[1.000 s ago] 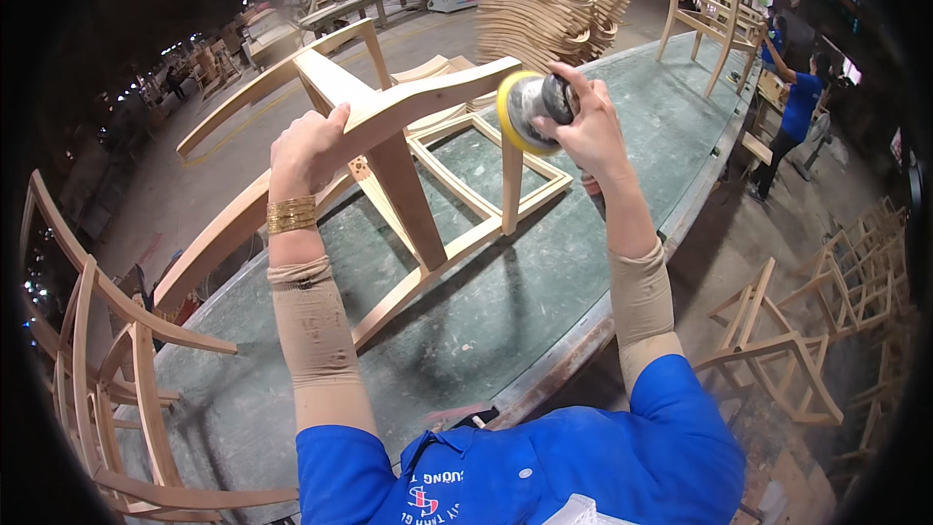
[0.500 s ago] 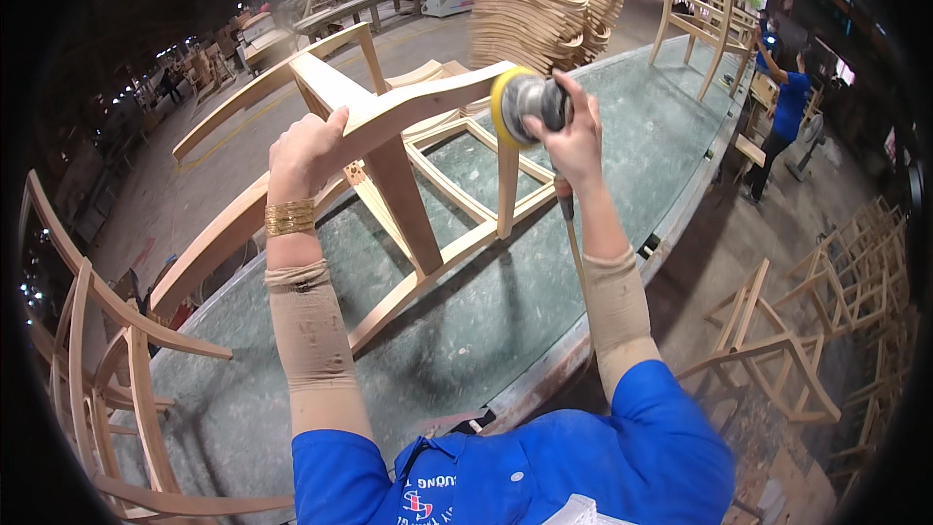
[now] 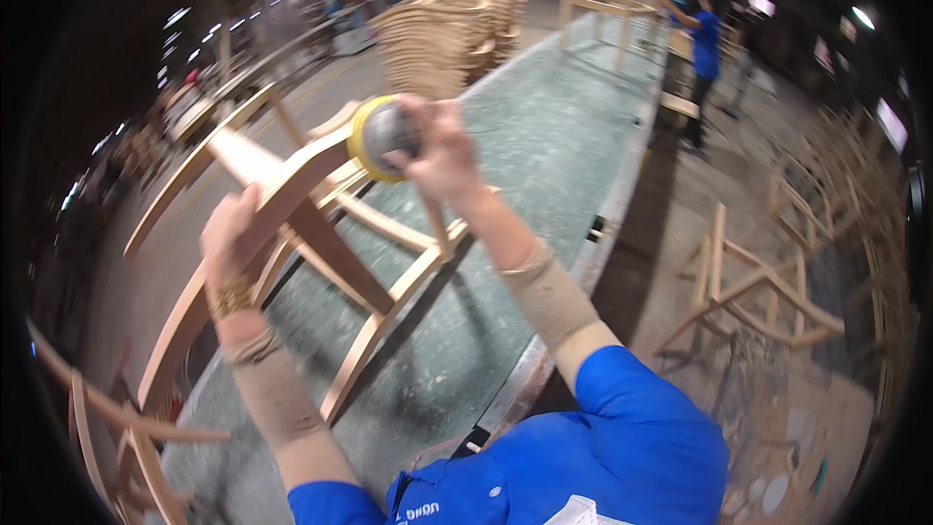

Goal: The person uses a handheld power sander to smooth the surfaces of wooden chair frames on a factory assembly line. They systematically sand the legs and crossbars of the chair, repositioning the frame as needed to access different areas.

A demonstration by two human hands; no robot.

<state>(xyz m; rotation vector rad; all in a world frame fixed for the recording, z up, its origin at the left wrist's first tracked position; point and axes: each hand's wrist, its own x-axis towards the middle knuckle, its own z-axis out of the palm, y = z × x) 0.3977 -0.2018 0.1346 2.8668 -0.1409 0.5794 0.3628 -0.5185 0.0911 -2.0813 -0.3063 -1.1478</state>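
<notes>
A wooden chair frame (image 3: 178, 335) lies tipped over in front of me, its curved rail running from lower left up to the right. My left hand (image 3: 230, 233) is closed over the upper edge of that rail. At the rail's far right end, my right hand (image 3: 442, 151) grips a round power sander (image 3: 389, 136) with a yellow rim, its disc edge-on against the wood. Motion blurs the fingers of both hands. The frame's other legs and rails reach down to the green-grey worktable (image 3: 525, 165).
Another chair frame (image 3: 146, 467) stands close at lower left. Beyond the table is a tall stack of curved wooden parts (image 3: 423, 34). A chair (image 3: 607, 5) stands at the table's far end near a person in blue (image 3: 705, 44). Several frames (image 3: 748, 277) occupy the floor at right.
My view has swung, so the chair frame and both hands sit further left in it. The sander stays at the rail's right end, and my left hand keeps its hold.
</notes>
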